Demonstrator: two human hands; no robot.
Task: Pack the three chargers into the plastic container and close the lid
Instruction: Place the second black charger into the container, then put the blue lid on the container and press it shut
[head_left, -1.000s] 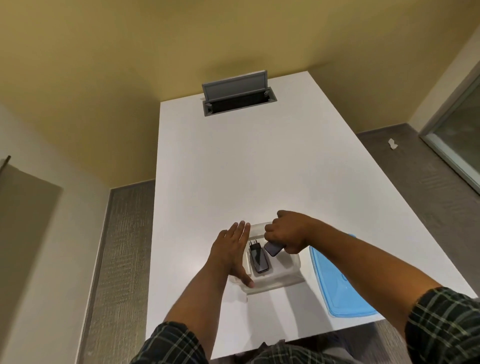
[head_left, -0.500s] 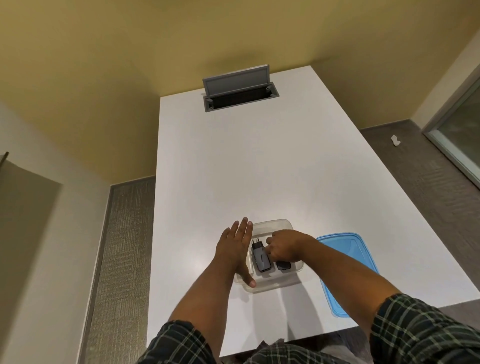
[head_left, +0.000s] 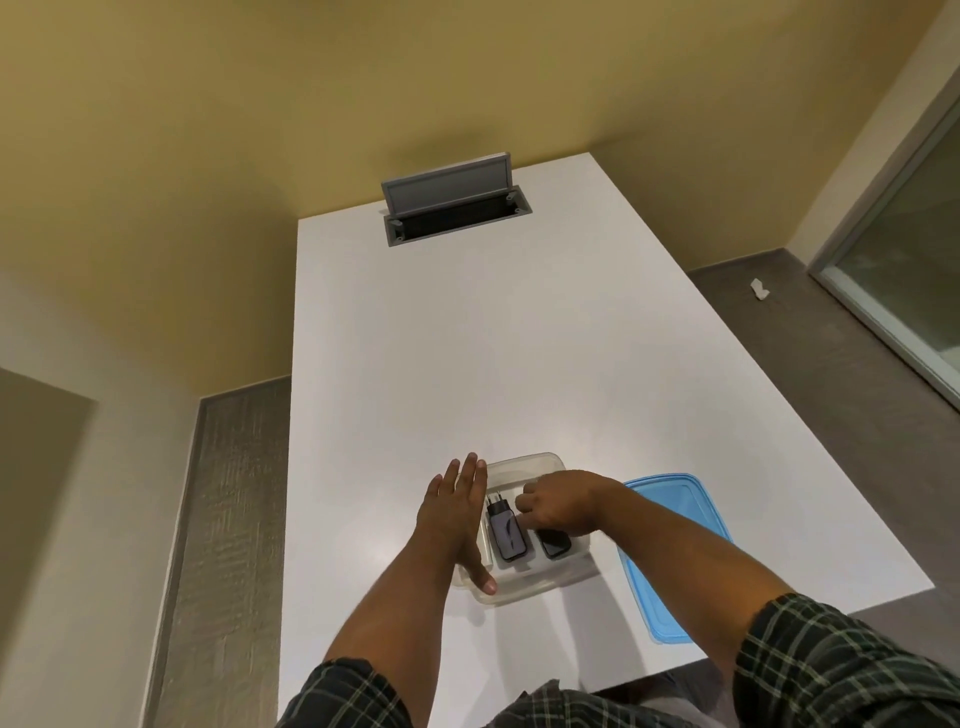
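Note:
A clear plastic container (head_left: 524, 460) sits open near the front edge of the white table (head_left: 467, 338). One dark charger (head_left: 506, 535) lies flat inside it, prongs pointing away from me. A second dark charger (head_left: 555, 546) lies to its right, and the curled fingers of my right hand (head_left: 561, 501) cover its far end. My left hand (head_left: 457, 514) is flat with fingers straight, pressed against the container's left wall, thumb at the front corner. I cannot make out a third charger. The blue lid (head_left: 675, 519) lies on the table right of the container, partly under my right forearm.
A grey cable box (head_left: 457, 208) with its flap raised is set into the table's far end. The table's front edge runs just below the container and lid. Grey floor lies on both sides, with a scrap of white paper (head_left: 759, 289) on the right.
My right hand carried the second dark charger down into the container and laid it beside the first. My left hand stayed against the container's left side.

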